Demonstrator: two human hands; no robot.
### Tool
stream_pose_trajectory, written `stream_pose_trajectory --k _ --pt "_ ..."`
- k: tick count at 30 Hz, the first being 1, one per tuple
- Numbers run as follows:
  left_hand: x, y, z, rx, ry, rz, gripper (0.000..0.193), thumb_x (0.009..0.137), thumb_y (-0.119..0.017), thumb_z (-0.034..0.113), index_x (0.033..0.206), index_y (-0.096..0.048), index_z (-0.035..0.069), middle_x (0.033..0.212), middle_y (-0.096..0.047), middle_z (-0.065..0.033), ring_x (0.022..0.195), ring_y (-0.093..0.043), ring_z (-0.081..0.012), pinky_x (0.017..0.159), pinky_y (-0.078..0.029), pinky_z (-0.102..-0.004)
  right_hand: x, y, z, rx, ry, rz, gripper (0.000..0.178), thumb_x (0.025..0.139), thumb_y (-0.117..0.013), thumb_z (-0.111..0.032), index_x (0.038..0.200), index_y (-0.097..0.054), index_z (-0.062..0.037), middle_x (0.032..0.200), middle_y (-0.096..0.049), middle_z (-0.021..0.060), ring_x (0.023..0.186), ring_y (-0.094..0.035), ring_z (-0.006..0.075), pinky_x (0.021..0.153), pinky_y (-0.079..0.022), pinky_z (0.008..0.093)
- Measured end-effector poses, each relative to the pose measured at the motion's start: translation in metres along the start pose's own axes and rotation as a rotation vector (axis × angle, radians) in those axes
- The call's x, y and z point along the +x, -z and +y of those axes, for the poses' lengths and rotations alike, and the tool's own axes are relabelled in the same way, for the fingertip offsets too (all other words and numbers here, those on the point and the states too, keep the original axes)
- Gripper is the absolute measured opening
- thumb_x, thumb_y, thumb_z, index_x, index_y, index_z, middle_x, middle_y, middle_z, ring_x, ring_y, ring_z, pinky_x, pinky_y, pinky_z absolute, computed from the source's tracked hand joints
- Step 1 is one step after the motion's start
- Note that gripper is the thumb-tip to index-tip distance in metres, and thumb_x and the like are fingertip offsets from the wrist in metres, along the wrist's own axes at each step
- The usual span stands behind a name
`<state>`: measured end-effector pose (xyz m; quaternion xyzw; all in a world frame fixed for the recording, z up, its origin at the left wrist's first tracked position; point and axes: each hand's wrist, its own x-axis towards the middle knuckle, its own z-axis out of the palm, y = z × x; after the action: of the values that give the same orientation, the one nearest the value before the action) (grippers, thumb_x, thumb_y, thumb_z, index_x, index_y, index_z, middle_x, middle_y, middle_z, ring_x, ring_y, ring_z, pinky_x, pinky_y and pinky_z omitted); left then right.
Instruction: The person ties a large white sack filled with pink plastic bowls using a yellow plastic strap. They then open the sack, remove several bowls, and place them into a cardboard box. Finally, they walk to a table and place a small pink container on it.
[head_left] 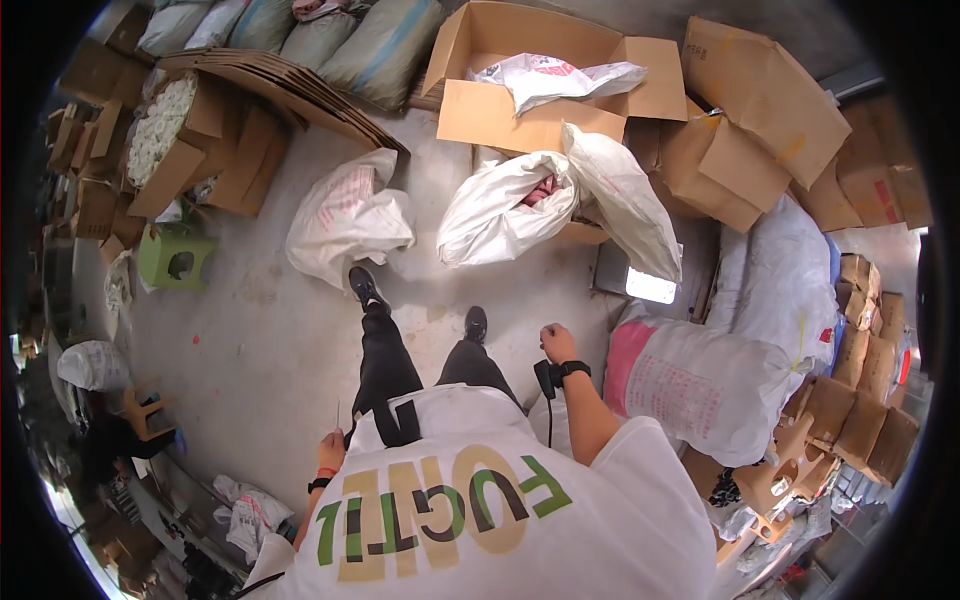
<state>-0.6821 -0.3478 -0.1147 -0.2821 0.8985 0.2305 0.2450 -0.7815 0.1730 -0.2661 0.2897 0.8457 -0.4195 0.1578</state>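
Observation:
My left hand [331, 450] hangs low beside my left thigh, closed around a thin, pointed, metal-looking thing [338, 415]. Its exact kind is too small to tell. My right hand [557, 343] is held out in front of my right side with its fingers curled; anything inside them is hidden. Ahead of my feet stands an open white woven sack [500, 220] with dark reddish contents [541, 191] showing in its mouth. Against its right side leans another white sack [630, 205]. A crumpled white sack [345, 220] lies just beyond my left shoe. Neither hand touches a sack.
An open cardboard box [530, 110] holding a white bag stands at the far side. Large stuffed sacks [690, 385] lie to my right. A green plastic stool [175, 257] and a box of white items [190, 150] are on the left. Another person [115, 440] is at the left edge.

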Motion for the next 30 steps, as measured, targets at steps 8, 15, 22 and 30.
stream_pose_trajectory --k 8,15,22,30 --pt "0.034 0.022 0.034 0.047 -0.137 -0.088 0.042 0.088 -0.041 0.033 0.072 -0.058 -0.002 0.071 -0.058 -0.0229 0.071 -0.055 -0.0398 0.065 -0.042 -0.0453 -0.084 -0.013 0.055 -0.302 -0.253 -0.204 0.03 0.074 -0.052 -0.025 0.083 -0.062 0.0021 0.073 -0.063 0.0178 0.071 -0.062 0.0309 0.069 -0.048 0.0392" --pt "0.055 0.032 -0.009 -0.215 -0.105 -0.072 0.042 0.088 -0.039 0.034 0.074 -0.059 0.0 0.078 -0.059 -0.0223 0.077 -0.055 -0.0396 0.071 -0.043 -0.0448 -0.061 -0.013 0.064 -0.521 -0.258 -0.178 0.031 0.069 -0.053 -0.022 0.083 -0.064 0.0041 0.075 -0.063 0.0221 0.073 -0.063 0.0333 0.069 -0.049 0.0391" --pt "0.066 0.054 -0.1 -0.389 0.101 0.136 0.029 0.086 -0.04 0.025 0.09 -0.058 0.003 0.09 -0.059 -0.0217 0.088 -0.055 -0.0379 0.079 -0.043 -0.0425 0.048 -0.115 -0.077 -0.186 -0.021 -0.369 0.016 0.07 -0.048 -0.007 0.064 -0.055 0.0061 0.056 -0.057 0.014 0.044 -0.054 0.0216 0.041 -0.043 0.0358" --pt "0.035 0.063 -0.2 -0.857 0.368 0.396 0.02 0.084 -0.045 0.013 0.098 -0.056 0.004 0.086 -0.061 -0.0172 0.082 -0.058 -0.0306 0.075 -0.045 -0.0372 0.045 -0.307 -0.349 -0.168 0.254 -0.812 0.017 0.073 -0.044 -0.002 0.058 -0.05 0.0033 0.052 -0.05 0.0089 0.043 -0.048 0.0175 0.037 -0.04 0.0284"
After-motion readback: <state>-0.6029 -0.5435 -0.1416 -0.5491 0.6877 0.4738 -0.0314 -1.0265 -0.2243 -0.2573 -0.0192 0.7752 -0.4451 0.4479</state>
